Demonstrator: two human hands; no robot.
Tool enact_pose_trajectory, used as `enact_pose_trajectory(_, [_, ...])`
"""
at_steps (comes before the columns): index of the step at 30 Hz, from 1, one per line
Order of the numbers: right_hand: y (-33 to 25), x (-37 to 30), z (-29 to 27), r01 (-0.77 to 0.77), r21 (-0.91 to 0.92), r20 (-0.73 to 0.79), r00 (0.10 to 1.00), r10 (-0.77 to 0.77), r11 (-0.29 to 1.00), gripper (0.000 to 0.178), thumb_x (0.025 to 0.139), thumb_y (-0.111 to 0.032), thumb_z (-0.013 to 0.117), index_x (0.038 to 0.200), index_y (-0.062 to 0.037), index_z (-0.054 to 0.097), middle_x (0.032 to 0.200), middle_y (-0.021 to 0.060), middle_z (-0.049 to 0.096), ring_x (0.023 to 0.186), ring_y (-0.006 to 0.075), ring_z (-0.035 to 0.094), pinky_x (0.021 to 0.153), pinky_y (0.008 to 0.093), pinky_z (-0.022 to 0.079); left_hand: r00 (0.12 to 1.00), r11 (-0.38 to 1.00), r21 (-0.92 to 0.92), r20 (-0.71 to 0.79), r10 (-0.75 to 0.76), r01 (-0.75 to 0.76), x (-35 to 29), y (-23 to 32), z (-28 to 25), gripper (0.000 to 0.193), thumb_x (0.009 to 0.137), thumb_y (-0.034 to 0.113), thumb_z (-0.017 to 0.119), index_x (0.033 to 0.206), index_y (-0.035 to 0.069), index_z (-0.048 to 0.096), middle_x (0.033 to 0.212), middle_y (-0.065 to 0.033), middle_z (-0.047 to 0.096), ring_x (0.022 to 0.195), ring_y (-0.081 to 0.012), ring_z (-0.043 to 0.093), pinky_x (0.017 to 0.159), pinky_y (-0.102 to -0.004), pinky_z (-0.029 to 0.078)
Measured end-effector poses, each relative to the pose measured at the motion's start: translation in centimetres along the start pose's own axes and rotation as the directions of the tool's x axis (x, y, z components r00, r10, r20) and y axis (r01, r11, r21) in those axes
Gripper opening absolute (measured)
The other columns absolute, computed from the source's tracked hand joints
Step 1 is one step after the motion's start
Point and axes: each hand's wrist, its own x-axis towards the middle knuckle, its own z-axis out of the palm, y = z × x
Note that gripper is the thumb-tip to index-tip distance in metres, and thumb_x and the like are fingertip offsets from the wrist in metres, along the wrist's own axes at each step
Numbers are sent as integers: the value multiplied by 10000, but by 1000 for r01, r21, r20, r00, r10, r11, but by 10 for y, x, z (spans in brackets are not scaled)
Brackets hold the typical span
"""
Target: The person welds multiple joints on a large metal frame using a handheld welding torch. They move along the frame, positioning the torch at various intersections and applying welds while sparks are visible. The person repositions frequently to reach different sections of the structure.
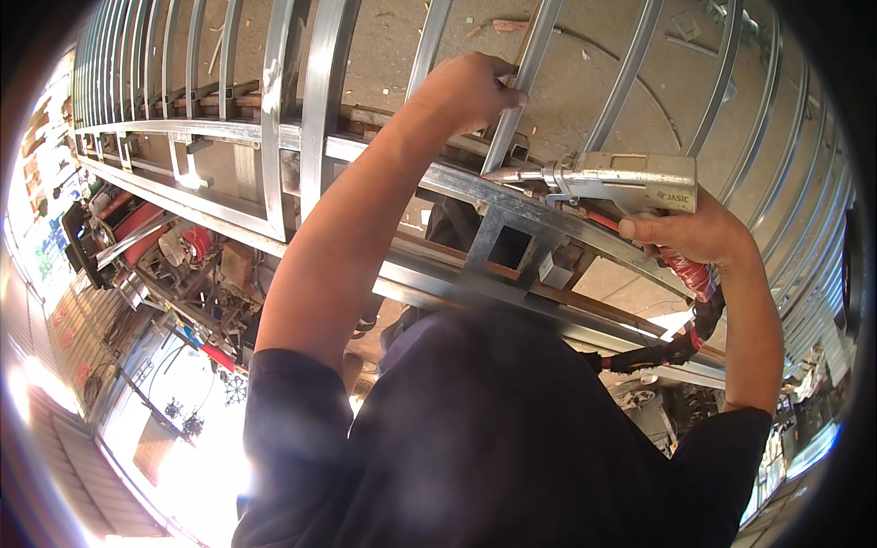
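My left hand (470,89) reaches forward with its fingers closed round an upright square metal bar (541,41) of a large silver frame. In my right hand (708,233) is a handheld welding gun (630,173), a boxy silver body with a red-wrapped handle. Its narrow nozzle (516,175) points left at the foot of that bar, where it meets the long metal rail (434,178). Whether the tip touches the joint I cannot tell. A dark wrapped cable (671,352) runs from the handle back toward my body.
Parallel metal bars (635,68) of the frame spread across both sides. Short square-tube supports (498,242) stand under the rail. Left of me, a cluttered area holds a red machine (137,233) and scrap metal. Loose bits litter the concrete floor (375,55) beyond.
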Motion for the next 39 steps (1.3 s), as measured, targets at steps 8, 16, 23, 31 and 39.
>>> enact_pose_trajectory(8, [-1, 0, 0, 4, 10, -3, 1000, -4, 1000, 631, 845, -295, 905, 1351, -27, 638, 968, 70, 704, 717, 132, 651, 597, 296, 566, 995, 982, -169, 67, -72, 82, 6, -6, 0, 537, 882, 329, 804, 1314, 23, 711, 979, -148, 802, 905, -251, 774, 840, -376, 582])
enact_pose_trajectory(16, [-2, 0, 0, 2, -2, 5, 1000, -2, 1000, 626, 855, -284, 894, 1364, -30, 633, 976, 72, 709, 737, 129, 658, 594, 299, 564, 991, 979, -171, 85, -100, 114, 2, 1, -5, 553, 880, 320, 812, 1335, 24, 700, 1048, -151, 804, 952, -241, 778, 879, -367, 580])
enact_pose_trajectory(23, [3, 1, -2, 11, 11, 20, 1000, -11, 1000, 611, 859, -279, 891, 1353, -20, 640, 1000, 83, 718, 744, 146, 655, 616, 308, 571, 990, 964, -240, 109, -95, 119, 4, -1, -5, 554, 877, 288, 825, 1335, 6, 694, 1044, -166, 802, 926, -240, 781, 851, -357, 589])
enact_pose_trajectory(31, [6, -1, -2, -17, 71, 31, 999, 15, 997, 622, 860, -283, 892, 1369, -34, 636, 1060, 102, 723, 781, 154, 658, 635, 309, 580, 991, 970, -223, 114, -71, 95, 9, -7, -3, 589, 888, 283, 818, 1371, -17, 662, 1082, -186, 793, 935, -240, 780, 848, -360, 595])
enact_pose_trajectory(39, [10, -3, -5, -49, 56, 42, 998, 47, 997, 657, 846, -289, 902, 1390, -42, 628, 1110, 98, 721, 874, 165, 668, 678, 318, 591, 985, 968, -222, 145, -89, 120, 5, -1, -8, 590, 888, 272, 814, 1380, -12, 658, 1083, -181, 794, 940, -233, 779, 854, -353, 594])
